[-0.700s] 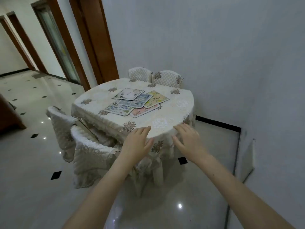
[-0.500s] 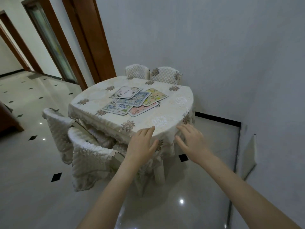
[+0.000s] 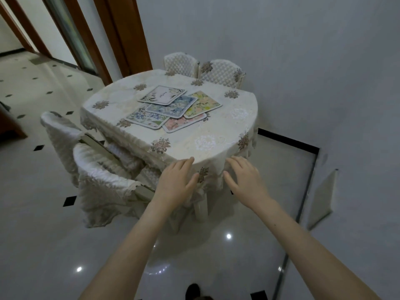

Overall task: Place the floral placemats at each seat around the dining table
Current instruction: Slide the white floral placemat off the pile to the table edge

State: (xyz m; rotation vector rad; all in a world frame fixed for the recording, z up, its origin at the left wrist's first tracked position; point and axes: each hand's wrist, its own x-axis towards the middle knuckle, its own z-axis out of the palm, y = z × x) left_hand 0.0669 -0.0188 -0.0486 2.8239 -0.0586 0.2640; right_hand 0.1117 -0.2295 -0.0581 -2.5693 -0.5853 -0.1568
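Several floral placemats lie in an overlapping pile in the middle of the dining table [image 3: 216, 146], which wears a cream embroidered cloth. A white mat [image 3: 162, 95] is on top at the back, a blue one [image 3: 173, 107] under it, a yellow one [image 3: 203, 103] to the right, a pink one [image 3: 184, 122] and a blue-green one [image 3: 145, 118] nearer me. My left hand [image 3: 176, 180] and my right hand [image 3: 243, 177] are stretched out, fingers apart and empty, at the table's near edge, well short of the mats.
Two covered chairs [image 3: 101, 182] stand tucked in at the table's left side, two more [image 3: 220, 71] at the back. A grey wall [image 3: 303, 83] runs close along the right. Glossy tiled floor [image 3: 43, 234] lies around, with wooden door frames [image 3: 121, 35] behind.
The view has come closer to the table and tilted down. Both hands stay outstretched and empty, now over the near edge of the cloth. The mats have not moved.
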